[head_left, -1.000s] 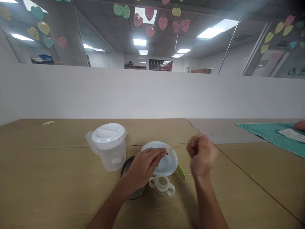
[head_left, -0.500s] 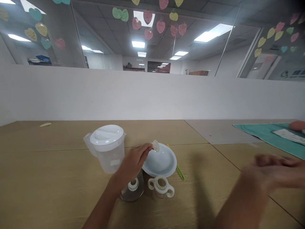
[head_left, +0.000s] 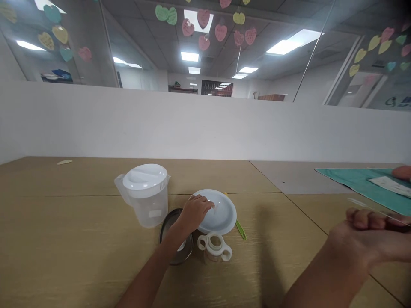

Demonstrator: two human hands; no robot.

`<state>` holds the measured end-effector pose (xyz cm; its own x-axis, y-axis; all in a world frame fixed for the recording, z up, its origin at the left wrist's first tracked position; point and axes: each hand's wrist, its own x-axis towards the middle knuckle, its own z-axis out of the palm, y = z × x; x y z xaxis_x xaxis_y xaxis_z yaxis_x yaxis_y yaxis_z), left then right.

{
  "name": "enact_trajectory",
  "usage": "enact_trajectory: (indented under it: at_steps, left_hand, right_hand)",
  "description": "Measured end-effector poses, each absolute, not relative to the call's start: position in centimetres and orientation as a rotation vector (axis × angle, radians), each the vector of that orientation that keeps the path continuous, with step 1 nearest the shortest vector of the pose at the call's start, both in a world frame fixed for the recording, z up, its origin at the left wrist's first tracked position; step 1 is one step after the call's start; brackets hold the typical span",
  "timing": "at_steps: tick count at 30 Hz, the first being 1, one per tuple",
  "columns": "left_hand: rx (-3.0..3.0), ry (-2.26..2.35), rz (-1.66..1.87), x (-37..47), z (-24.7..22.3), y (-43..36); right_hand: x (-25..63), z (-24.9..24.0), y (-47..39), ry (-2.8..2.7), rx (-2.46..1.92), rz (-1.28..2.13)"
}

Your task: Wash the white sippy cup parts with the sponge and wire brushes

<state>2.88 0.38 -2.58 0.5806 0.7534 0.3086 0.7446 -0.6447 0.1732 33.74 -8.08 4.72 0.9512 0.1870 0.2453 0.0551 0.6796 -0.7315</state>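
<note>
A small yellowish scrap lies at the far left of the pale wooden worktop, with broad bare wood around it. Next comes the translucent white plastic jug with a white lid; a pale patch shows on its side, but no writing can be read there. Just right of it a round dark metal lid lies flat, partly under the left hand, whose fingertips are bunched on a small clear piece over the near rim of the shallow white round dish. In front of the dish stands a clear two-handled white-collared cup; a green stick pokes out beside it. Open worktop follows — then the right hand, fingers curled around a thin clear rod, near the teal mat at the right edge, where a white paper's print is illegible.
</note>
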Motion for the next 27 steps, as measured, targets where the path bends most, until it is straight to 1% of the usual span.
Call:
enact_trajectory:
  at_steps: [3,5,12,17,20,24,25,27]
  left_hand:
    - [2.832,1.43,0.341,3.1,-3.8,1.2]
    - [2.801,1.443,0.288,3.1,-4.6,1.5]
    - [2.603,1.286,0.347,3.0,-6.3,1.6]
    - [2.437,1.241,0.502,3.1,-6.0,1.9]
    - [2.27,1.252,0.713,3.1,-5.2,2.1]
    - [1.858,1.077,1.069,2.7,-3.3,1.4]
    - [1.802,1.035,1.096,2.6,-2.8,1.0]
    - [1.735,0.975,1.112,2.5,-1.7,0.2]
  right_hand:
    - [32.1,5.3,-7.2,-0.371,-0.672,0.098]
    - [31.5,5.4,-6.9,-0.367,-0.683,0.115]
    - [30.6,6.0,-6.7,-0.363,-0.705,0.143]
    - [28.9,5.5,-4.8,-0.534,-0.796,0.186]
    - [27.6,4.0,-2.4,-0.794,-0.965,0.27]
    - [25.0,1.0,1.2,-1.278,-1.24,0.584]
    - [24.2,0.3,1.9,-1.424,-1.273,0.688]
    - [22.8,-1.1,3.1,-1.536,-1.286,0.789]
